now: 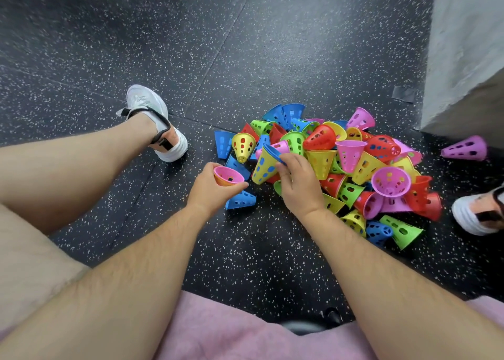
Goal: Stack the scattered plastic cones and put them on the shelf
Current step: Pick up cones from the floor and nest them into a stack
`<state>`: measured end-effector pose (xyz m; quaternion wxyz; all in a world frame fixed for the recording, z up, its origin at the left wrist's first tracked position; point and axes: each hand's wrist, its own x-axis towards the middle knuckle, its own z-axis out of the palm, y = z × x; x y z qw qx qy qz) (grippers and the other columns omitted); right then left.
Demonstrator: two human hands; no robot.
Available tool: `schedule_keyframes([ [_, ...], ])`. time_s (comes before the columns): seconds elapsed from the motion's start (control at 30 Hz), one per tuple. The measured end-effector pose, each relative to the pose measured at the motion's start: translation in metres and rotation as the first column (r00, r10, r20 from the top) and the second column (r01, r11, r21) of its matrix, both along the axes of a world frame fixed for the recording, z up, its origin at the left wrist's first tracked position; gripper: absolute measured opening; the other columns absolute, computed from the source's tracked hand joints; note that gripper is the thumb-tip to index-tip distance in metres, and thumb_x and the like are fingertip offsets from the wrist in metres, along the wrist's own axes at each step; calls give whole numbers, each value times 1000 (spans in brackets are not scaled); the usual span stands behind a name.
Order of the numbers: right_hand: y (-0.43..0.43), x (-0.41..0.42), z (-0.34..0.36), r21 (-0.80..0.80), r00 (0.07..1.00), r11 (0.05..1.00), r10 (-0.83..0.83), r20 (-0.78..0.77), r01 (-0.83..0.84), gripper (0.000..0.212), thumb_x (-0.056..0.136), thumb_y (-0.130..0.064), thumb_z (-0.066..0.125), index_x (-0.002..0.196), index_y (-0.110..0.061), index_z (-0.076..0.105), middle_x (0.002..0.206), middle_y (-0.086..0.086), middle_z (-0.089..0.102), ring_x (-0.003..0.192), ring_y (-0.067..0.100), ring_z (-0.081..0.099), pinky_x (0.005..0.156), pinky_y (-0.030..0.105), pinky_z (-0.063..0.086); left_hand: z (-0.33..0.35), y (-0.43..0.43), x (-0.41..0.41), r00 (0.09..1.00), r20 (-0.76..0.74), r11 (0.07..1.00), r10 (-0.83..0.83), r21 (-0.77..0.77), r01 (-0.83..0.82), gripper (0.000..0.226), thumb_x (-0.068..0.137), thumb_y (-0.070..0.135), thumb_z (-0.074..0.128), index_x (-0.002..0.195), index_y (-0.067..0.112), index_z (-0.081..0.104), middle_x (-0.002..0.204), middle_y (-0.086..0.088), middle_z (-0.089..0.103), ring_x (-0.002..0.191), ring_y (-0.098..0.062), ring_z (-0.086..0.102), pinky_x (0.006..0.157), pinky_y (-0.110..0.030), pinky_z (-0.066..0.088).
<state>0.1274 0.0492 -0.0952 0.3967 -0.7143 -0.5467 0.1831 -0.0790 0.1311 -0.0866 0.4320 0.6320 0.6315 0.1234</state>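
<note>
A person sits on a dark speckled floor (245, 264), pink cloth across the lap, both bare forearms reaching forward. The left hand (215, 189) curls around a small stack of cones (228, 176), pink nested inside orange, open end up. The right hand (298, 186) pinches the rim of a yellow cone (264, 167) with a blue one inside it, at the near edge of a pile of cones (354, 163) in many colours. One blue cone (241, 200) lies between the hands. A purple cone (466, 148) lies apart to the right, near a grey wall (463, 59). A white shoe (152, 119) rests farther left.
</note>
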Motion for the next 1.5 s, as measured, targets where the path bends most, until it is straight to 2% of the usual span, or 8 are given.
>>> schedule_keyframes([
  [0.3, 14, -29, -7, -2, 997, 998, 69, -38, -69, 24, 101, -30, 55, 115, -15, 68, 116, 2, 62, 109, 27, 57, 92, 35, 48, -2, -5, 1, 990, -63, 992, -128, -9, 128, 83, 47, 65, 92, 115, 31, 58, 110, 4, 67, 99, -11, 65, 85, -29, 54],
  [0.5, 22, -52, -6, -66, 984, 987, 142, -104, -150, 22, 99, -30, 58, 113, -18, 70, 109, -3, 67, 106, 21, 59, 94, 35, 47, -5, -4, -2, 997, 31, 997, -71, -31, 72, 68, 61, 48, 93, 115, 25, 60, 105, 9, 72, 94, -8, 69, 83, -30, 56],
  [0.6, 23, -62, -4, -199, 956, 945, 224, -189, -261, 19, 99, -37, 52, 110, -31, 66, 98, -12, 66, 96, 12, 59, 87, 35, 48, -6, -2, -6, 998, 46, 999, -45, -28, 46, 53, 73, 35, 90, 114, 25, 58, 106, 8, 71, 92, -6, 68, 83, -29, 54],
  [0.7, 20, -70, -4, -296, 933, 914, 182, -310, -277, 25, 97, -33, 48, 121, -34, 56, 114, -7, 65, 103, 12, 60, 91, 36, 49, -7, -4, -14, 999, 41, 999, -18, -50, 20, 65, 65, 45, 90, 117, 25, 56, 107, 12, 68, 97, -7, 66, 84, -31, 53],
  [0.87, 6, -68, -20, -351, 913, 855, 409, 6, -381, 38, 85, -3, 48, 118, -18, 60, 121, -1, 57, 113, 21, 49, 96, 42, 46, -7, 0, -25, 998, 3, 998, 60, -29, -60, 66, 71, 36, 91, 123, 23, 52, 109, 9, 66, 101, -14, 64, 86, -32, 51],
  [1.07, 1, -71, -42, -464, 746, 747, 623, 236, -477, 42, 89, -9, 57, 127, -24, 64, 146, 7, 46, 123, 31, 44, 96, 46, 45, -8, 3, -25, 995, 61, 996, 79, -54, -75, 67, 71, 33, 92, 123, 24, 51, 105, 16, 64, 104, -12, 65, 93, -34, 53],
  [1.27, 6, -64, -45, -397, 813, 833, 511, 280, -386, 11, 95, -13, 62, 104, -15, 67, 142, 12, 49, 123, 33, 47, 91, 44, 49, -10, 3, -25, 994, 85, 996, 75, -56, -70, 66, 71, 35, 92, 122, 26, 51, 107, 15, 65, 104, -10, 65, 97, -38, 54],
  [1.5, 6, -32, -22, -210, 992, 972, 114, 47, -102, 19, 104, -16, 49, 113, -8, 63, 107, 5, 61, 102, 23, 52, 89, 34, 44, -10, 2, -24, 994, 75, 995, 78, -63, -74, 62, 71, 40, 91, 119, 29, 53, 108, 16, 67, 102, -8, 66, 93, -36, 55],
])
